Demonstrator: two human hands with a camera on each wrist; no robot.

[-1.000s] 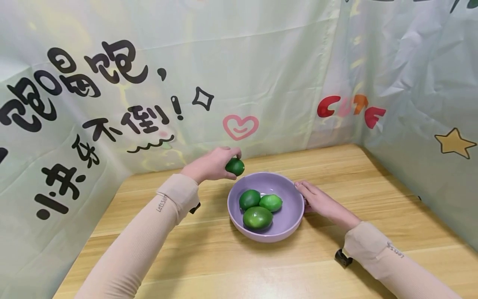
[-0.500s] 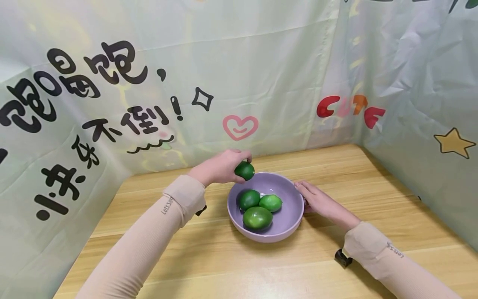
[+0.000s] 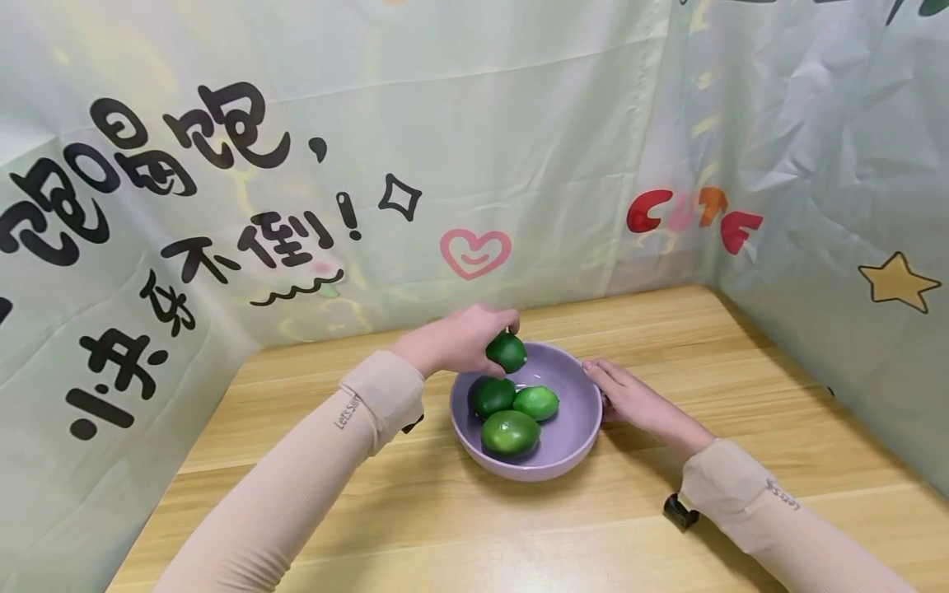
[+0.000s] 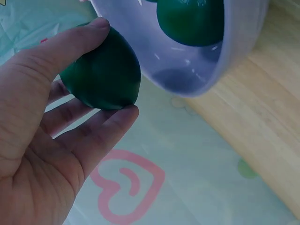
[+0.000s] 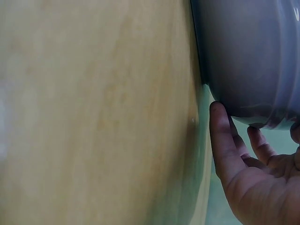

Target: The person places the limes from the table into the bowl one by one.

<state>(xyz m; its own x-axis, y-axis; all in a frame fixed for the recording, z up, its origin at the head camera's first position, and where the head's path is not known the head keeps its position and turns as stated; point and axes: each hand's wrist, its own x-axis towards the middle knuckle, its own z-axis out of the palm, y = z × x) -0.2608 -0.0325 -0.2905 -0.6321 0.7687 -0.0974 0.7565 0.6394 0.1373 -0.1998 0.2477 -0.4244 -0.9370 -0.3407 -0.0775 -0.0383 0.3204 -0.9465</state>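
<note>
A purple bowl (image 3: 571, 436) stands on the table, holding a dark green lime (image 3: 490, 399), a brighter green lime (image 3: 537, 403) and a larger green fruit (image 3: 511, 434). Over the bowl's far left part, my left hand (image 3: 460, 339) holds another dark green lime (image 3: 508, 352) between thumb and fingers. In the left wrist view this lime (image 4: 105, 70) is beside the bowl's rim, thumb on one side and fingertips on the other. My right hand (image 3: 630, 395) grips the bowl's right side, thumb at the rim. Its fingers (image 5: 224, 136) touch the outer wall in the right wrist view.
The wooden table (image 3: 593, 527) extends around the bowl. A pale printed cloth (image 3: 563, 165) hangs behind the table and along both sides. Black wrist devices (image 3: 680, 512) sit below the sleeve cuffs.
My left hand has carried its lime to the right and toward me, from beyond the bowl's left rim to over the bowl. My right hand and the bowl stay in place.
</note>
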